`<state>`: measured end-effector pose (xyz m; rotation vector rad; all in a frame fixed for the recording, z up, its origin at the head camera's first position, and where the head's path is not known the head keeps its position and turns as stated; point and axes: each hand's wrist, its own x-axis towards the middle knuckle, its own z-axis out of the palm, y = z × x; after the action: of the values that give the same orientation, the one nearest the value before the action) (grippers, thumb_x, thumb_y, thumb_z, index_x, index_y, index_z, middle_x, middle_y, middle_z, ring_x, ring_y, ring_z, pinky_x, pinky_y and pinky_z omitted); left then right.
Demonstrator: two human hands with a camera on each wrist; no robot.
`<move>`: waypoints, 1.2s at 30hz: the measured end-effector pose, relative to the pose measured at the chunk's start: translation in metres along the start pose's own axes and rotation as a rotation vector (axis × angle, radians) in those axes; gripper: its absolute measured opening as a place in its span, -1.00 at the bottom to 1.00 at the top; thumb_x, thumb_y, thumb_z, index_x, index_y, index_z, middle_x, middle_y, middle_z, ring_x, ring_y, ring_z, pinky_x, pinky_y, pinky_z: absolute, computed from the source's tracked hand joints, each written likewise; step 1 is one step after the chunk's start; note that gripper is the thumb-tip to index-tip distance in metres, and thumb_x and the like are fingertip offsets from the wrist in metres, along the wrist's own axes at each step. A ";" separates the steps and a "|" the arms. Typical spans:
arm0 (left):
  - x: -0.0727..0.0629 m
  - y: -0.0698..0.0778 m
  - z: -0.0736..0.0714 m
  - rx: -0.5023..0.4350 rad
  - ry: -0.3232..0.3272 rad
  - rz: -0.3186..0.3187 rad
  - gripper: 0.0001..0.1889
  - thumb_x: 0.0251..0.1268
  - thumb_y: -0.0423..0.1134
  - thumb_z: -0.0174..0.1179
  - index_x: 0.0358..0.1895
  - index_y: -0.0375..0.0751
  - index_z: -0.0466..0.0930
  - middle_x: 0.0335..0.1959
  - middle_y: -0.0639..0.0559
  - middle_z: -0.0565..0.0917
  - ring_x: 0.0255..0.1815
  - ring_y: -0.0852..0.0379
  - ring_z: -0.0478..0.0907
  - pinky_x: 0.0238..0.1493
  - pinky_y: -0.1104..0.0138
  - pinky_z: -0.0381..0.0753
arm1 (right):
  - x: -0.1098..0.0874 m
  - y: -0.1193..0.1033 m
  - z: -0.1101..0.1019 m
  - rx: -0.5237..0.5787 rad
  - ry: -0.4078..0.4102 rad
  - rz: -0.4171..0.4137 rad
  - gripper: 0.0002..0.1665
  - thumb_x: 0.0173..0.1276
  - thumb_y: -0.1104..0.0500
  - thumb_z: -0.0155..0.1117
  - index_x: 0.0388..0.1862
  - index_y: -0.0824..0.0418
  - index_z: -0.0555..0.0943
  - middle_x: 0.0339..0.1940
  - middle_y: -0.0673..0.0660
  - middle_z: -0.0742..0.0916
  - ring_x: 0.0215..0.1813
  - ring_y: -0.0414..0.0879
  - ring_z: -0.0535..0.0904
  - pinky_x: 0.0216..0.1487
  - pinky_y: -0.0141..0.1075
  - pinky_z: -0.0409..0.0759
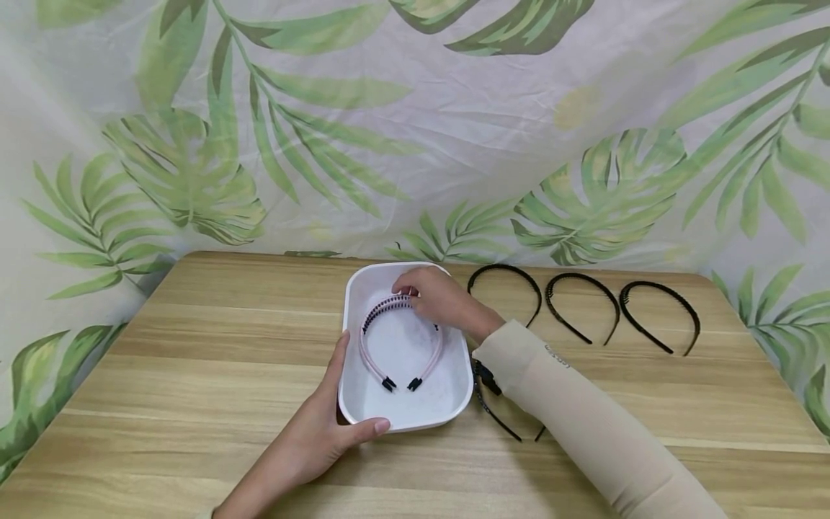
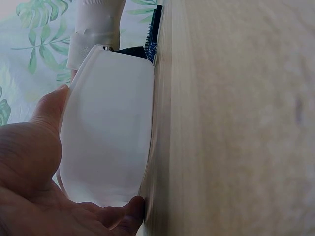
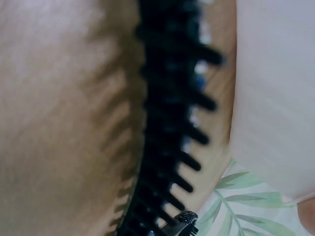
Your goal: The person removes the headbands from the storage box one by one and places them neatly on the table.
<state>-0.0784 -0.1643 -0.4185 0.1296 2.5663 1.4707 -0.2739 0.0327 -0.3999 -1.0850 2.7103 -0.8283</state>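
A person's two hands are working over a white tub (image 1: 400, 353) on a wood-grain worktop (image 1: 194, 404), where the left hand (image 1: 324, 432) is gripping the near left corner, its thumb lying on the near rim and its fingers running along the side and curling beneath. The right hand (image 1: 439, 299), in a beige sleeve (image 1: 583, 404), is reaching over the far right rim, its bent fingers meeting the arch of what are appearing to be two close-set pink headbands (image 1: 367, 355) inside the tub; whether they are pinching or merely touching, one cannot tell. The headbands' black tips are pointing toward the near rim. Three black headbands (image 1: 583, 275) are lying in a row at right, while a dark headband (image 1: 499, 419) is showing partly beneath the sleeve.
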 end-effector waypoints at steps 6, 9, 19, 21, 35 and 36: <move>0.001 0.000 0.000 0.018 0.003 -0.003 0.38 0.12 0.11 0.57 0.74 0.22 -0.43 0.77 -0.04 -0.09 0.71 -0.10 0.05 0.61 -0.01 0.03 | -0.001 0.000 0.000 0.017 0.016 -0.012 -0.67 0.40 0.49 0.25 0.00 0.26 0.81 -0.05 0.17 0.84 0.02 -0.01 0.71 0.14 -0.22 0.66; 0.001 0.000 0.000 0.016 0.002 -0.003 0.38 0.12 0.10 0.58 0.74 0.21 -0.43 0.77 -0.05 -0.09 0.72 -0.11 0.04 0.61 -0.04 0.01 | -0.001 0.000 0.000 0.022 0.021 -0.017 -0.68 0.39 0.48 0.27 -0.01 0.24 0.82 -0.04 0.17 0.83 0.03 -0.01 0.71 0.14 -0.21 0.66; 0.001 0.000 0.000 0.016 0.002 0.006 0.39 0.12 0.12 0.57 0.74 0.21 -0.44 0.77 -0.06 -0.10 0.71 -0.13 0.04 0.61 -0.09 0.01 | -0.002 0.001 -0.001 0.061 0.020 -0.003 -0.67 0.40 0.47 0.28 -0.02 0.20 0.83 -0.06 0.14 0.81 -0.06 -0.04 0.66 0.01 -0.28 0.63; 0.001 -0.001 0.000 0.016 0.005 0.005 0.39 0.11 0.12 0.57 0.74 0.20 -0.44 0.77 -0.07 -0.10 0.71 -0.14 0.05 0.61 -0.11 0.02 | -0.003 0.001 -0.001 0.059 0.023 -0.015 -0.67 0.40 0.47 0.28 -0.03 0.19 0.83 -0.07 0.14 0.81 -0.08 -0.05 0.65 -0.01 -0.30 0.61; 0.001 0.000 0.000 0.003 0.005 -0.007 0.39 0.10 0.10 0.59 0.74 0.20 -0.42 0.76 -0.09 -0.04 0.69 -0.14 0.10 0.61 -0.15 0.05 | -0.005 0.000 -0.004 0.047 0.058 -0.068 -0.66 0.36 0.48 0.26 -0.06 0.19 0.83 -0.03 0.13 0.82 -0.11 -0.04 0.65 -0.04 -0.31 0.59; 0.001 0.000 0.000 0.004 0.006 -0.007 0.39 0.10 0.10 0.59 0.74 0.21 -0.42 0.76 -0.09 -0.04 0.69 -0.14 0.11 0.61 -0.15 0.06 | -0.005 0.000 -0.005 0.049 0.062 -0.071 -0.65 0.36 0.48 0.26 -0.05 0.20 0.83 -0.03 0.13 0.82 -0.11 -0.04 0.65 -0.04 -0.31 0.59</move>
<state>-0.0792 -0.1641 -0.4185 0.1168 2.5718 1.4651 -0.2719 0.0379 -0.3966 -1.1709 2.6992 -0.9494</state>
